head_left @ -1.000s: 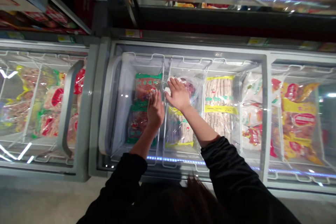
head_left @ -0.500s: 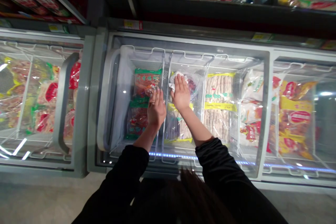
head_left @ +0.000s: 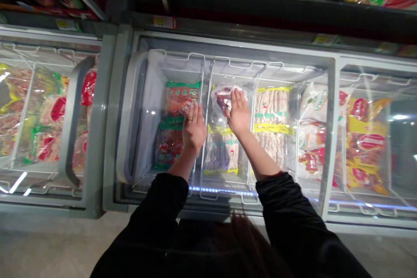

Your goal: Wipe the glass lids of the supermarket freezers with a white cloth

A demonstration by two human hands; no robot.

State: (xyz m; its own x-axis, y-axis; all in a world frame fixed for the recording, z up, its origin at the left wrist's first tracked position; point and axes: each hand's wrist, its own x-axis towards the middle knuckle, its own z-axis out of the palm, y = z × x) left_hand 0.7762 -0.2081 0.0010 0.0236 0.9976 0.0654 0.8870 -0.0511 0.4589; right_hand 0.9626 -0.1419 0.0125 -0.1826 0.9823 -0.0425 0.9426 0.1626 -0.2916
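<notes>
My left hand (head_left: 194, 129) lies flat with fingers stretched forward, a ring on one of them. Its fingertips are at crinkled clear plastic over a green-edged packet of reddish meat (head_left: 177, 99). Below that packet lies a similar packet (head_left: 170, 144). My right hand (head_left: 239, 115) is also flat, over the right side of a clear bag with dark red contents (head_left: 222, 95). A small white patch shows beside its thumb; cloth, paper or plastic, I cannot tell. Whether the palms touch glass or the packets is unclear.
White wire dividers (head_left: 208, 95) split the chest freezer (head_left: 117, 108). Yellow-edged packs of pale rolls (head_left: 272, 108) and white bags (head_left: 312, 132) lie to the right. A curved grey handle (head_left: 130, 117) runs along the left side. Another freezer (head_left: 97, 169) adjoins; a shelf (head_left: 260, 4) overhangs the back.
My right hand has slid to the right, uncovering more of the bag with dark red contents. My left hand stays almost in place. The view has shifted slightly.
</notes>
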